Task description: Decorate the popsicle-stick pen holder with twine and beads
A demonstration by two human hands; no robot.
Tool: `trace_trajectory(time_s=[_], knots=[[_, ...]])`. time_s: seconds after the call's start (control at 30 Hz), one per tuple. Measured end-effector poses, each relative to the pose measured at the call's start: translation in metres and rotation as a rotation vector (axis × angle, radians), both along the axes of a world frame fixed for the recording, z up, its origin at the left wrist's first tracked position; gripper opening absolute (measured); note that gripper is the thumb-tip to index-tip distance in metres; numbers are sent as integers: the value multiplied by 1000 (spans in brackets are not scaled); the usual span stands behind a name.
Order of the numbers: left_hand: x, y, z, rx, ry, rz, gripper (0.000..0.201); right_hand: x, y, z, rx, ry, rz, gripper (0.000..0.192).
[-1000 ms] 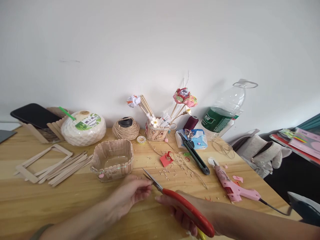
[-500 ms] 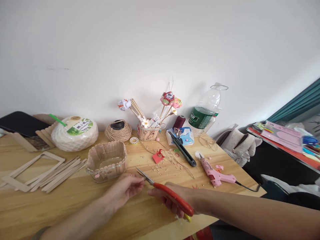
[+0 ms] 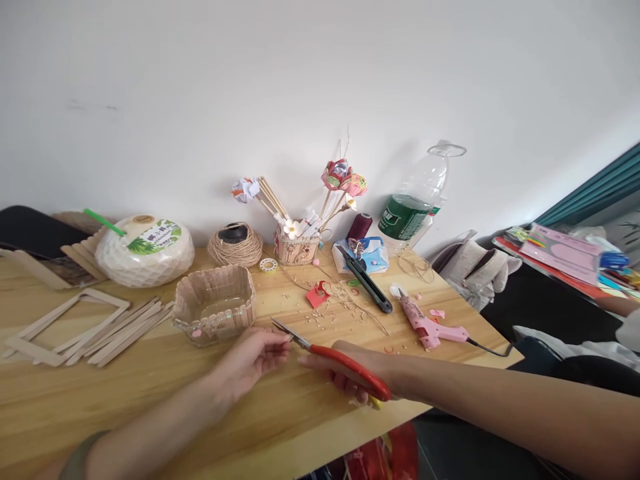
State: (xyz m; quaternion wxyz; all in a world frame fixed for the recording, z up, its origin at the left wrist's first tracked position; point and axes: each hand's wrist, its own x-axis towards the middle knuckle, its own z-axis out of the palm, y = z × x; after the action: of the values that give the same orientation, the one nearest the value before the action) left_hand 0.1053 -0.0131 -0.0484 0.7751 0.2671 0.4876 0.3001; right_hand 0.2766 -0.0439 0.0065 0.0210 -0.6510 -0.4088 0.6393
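My right hand (image 3: pixel 345 373) grips a pair of scissors (image 3: pixel 347 370) with red handles, whose pointed blades reach left over the table. My left hand (image 3: pixel 263 357) is closed in a pinch right at the blades; whatever sits between its fingertips is too small to make out. Just behind the left hand stands a basket (image 3: pixel 215 303) faced with wooden sticks around a clear tub, a pink bead on its front corner. Small brown clippings (image 3: pixel 327 310) lie scattered beyond the scissors, with a cut piece of red paper (image 3: pixel 317 295) among them.
Left: craft sticks (image 3: pixel 127 330), a stick frame (image 3: pixel 37 353) and a wrapped coconut (image 3: pixel 145 253). Behind: twine (image 3: pixel 235 247), a pot of paper flowers (image 3: pixel 297 250), a utility knife (image 3: pixel 365 280) and a plastic bottle (image 3: pixel 407 213). Right: a pink glue gun (image 3: pixel 430 327) with its cord; another person's arm (image 3: pixel 620 305) shows.
The view has tilted down a little, so things on the table sit higher. Both hands and the scissors keep nearly the same pose. Another person's arm has appeared at the right edge.
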Motion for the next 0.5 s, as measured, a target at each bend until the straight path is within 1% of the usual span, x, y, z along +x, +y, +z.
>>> trace_trajectory(time_s=[0.1,0.2,0.27,0.37,0.5], knots=[[0,-2,5,72,45,-26,10,6,0,4,-78,90,-30,47],[-1,-1,12,190,126,-50,12,17,0,6,-115,206,-76,44],[1,1,16,275,197,-84,11,26,0,6,-89,299,-127,40],[7,5,18,391,303,-147,4,39,-2,3,-12,419,-213,34],[23,7,15,559,411,-210,22,49,-3,-8,68,519,-247,36]])
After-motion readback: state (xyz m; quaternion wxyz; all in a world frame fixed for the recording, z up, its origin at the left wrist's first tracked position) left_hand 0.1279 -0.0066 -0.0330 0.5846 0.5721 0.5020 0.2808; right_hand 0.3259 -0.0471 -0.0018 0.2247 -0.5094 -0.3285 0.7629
